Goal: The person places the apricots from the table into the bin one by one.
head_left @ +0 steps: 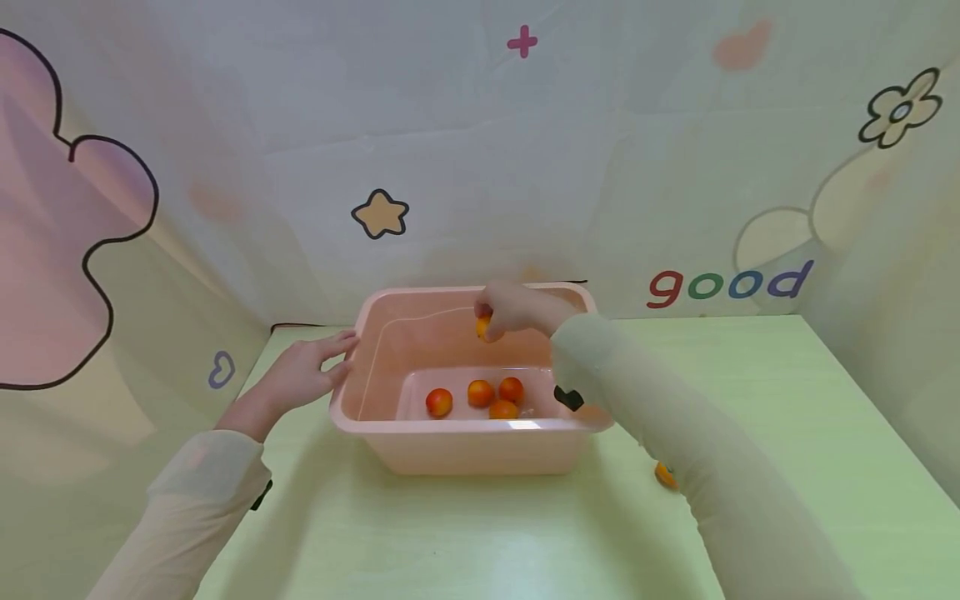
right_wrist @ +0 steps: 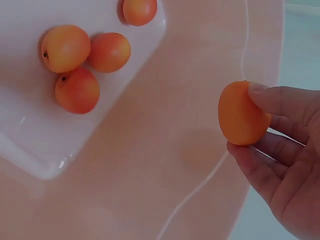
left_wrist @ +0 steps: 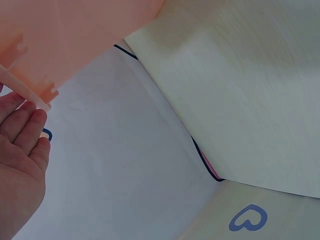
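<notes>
A pink plastic basin (head_left: 480, 450) stands on the table. Over its inside, my right hand (head_left: 506, 310) pinches a small orange oval fruit (right_wrist: 242, 114) between thumb and fingertips. On the basin floor lie several reddish-orange round fruits, among them one fruit (head_left: 438, 402) on the left, apart from a cluster; another fruit (right_wrist: 77, 90) touches its neighbour in the right wrist view. My left hand (head_left: 303, 372) rests against the basin's left rim. Its nearly straight fingers (left_wrist: 31, 131) touch the rim from the outer side in the left wrist view.
On the light-green table (head_left: 787, 417), another orange fruit (head_left: 666, 476) lies right of the basin, partly hidden by my right sleeve (head_left: 675, 425). A pale printed cloth (head_left: 450, 125) hangs close behind the basin and at both sides.
</notes>
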`<state>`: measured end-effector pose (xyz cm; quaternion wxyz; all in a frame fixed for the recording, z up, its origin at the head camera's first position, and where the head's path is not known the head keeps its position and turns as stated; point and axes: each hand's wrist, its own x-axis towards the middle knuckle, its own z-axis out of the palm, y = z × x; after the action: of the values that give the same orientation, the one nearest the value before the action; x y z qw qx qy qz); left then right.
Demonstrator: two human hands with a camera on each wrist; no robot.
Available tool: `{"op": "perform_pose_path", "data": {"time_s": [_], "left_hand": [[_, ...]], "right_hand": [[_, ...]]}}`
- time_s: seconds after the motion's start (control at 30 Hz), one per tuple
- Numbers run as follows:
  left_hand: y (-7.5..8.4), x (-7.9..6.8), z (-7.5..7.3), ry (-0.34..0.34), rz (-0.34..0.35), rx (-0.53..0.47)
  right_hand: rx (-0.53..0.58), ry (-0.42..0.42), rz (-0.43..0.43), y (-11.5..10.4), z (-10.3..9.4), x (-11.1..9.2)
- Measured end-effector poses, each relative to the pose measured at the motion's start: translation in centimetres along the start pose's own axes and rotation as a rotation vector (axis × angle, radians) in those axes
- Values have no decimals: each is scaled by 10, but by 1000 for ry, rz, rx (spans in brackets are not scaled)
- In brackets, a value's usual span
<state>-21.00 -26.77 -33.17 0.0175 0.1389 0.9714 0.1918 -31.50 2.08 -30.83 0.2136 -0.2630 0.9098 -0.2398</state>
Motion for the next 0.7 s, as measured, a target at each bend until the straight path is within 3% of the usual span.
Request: {"op": "perform_pose_path", "data": {"time_s": [0.17, 0.37, 0.6, 0.7], "left_hand": [[0, 1, 1, -3, -10, -10], [-2, 2, 1, 25, 30, 15], [-3, 1, 0, 29, 43, 17], [-3, 1, 1, 26, 34, 11]], "right_hand": [[2, 26, -4, -2, 12, 10], [-16, 11, -58, -3, 22, 16], [-37, -23, -9, -6, 32, 28], [5, -38, 22, -6, 35, 32]]}}
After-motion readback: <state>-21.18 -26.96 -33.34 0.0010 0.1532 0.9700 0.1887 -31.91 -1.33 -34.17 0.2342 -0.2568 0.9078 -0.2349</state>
